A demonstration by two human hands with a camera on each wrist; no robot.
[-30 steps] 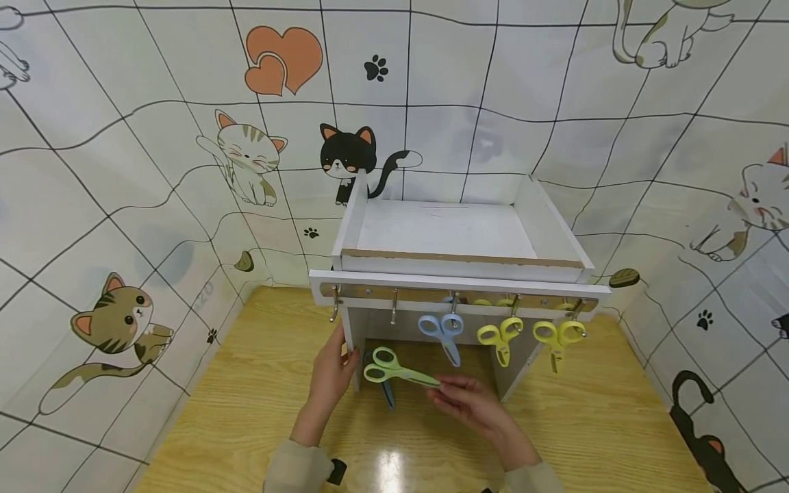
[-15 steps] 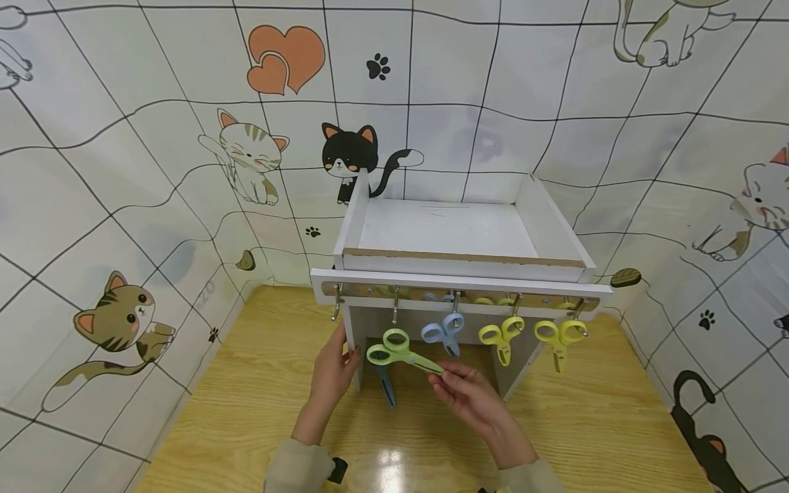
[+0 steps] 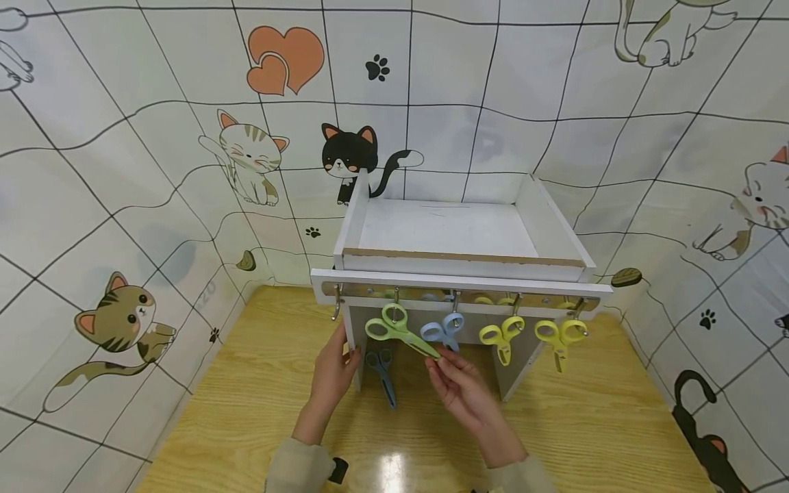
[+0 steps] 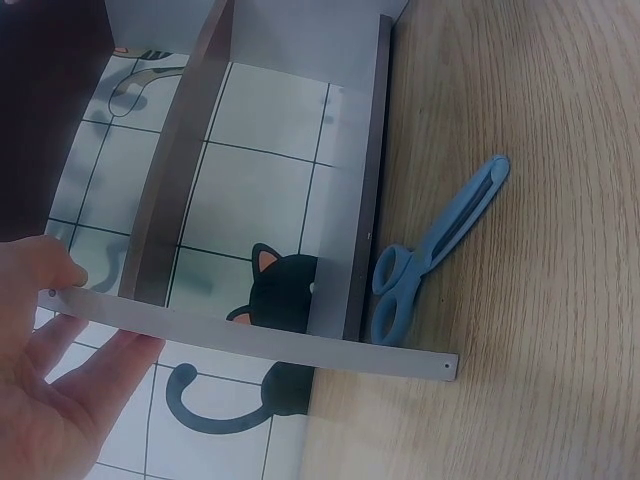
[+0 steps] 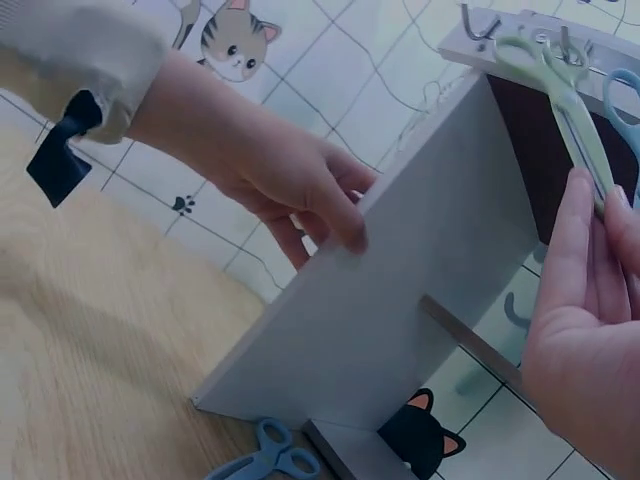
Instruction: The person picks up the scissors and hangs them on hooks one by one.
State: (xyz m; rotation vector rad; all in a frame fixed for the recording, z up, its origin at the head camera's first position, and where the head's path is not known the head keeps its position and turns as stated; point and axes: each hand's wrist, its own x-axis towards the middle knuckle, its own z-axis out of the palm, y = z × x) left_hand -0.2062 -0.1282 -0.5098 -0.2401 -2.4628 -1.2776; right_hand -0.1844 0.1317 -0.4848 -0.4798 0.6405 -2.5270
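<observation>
My right hand (image 3: 465, 390) pinches a pair of green scissors (image 3: 403, 334) by the blade end, handles up and to the left. One handle loop overlaps the second metal hook from the left in the head view, and in the right wrist view the green scissors (image 5: 565, 95) reach up to the hook rail. With my left hand (image 3: 333, 373) I grip the left side panel (image 5: 400, 240) of a white shelf rack, thumb on one face and fingers on the other. Blue scissors (image 3: 383, 380) lie on the table beneath the rack, beside its base in the left wrist view.
From the hook rail (image 3: 351, 290) hang light blue scissors (image 3: 442, 330) and two yellow pairs (image 3: 502, 337). The leftmost hook (image 3: 335, 305) holds nothing. Above it is an open white tray top (image 3: 444, 229). Cat-patterned walls (image 3: 154, 226) enclose the wooden table (image 3: 246, 383).
My right hand has lifted the green scissors up from below the rail to the second hook, uncovering the handles of the blue scissors on the table. My left hand has stayed on the panel.
</observation>
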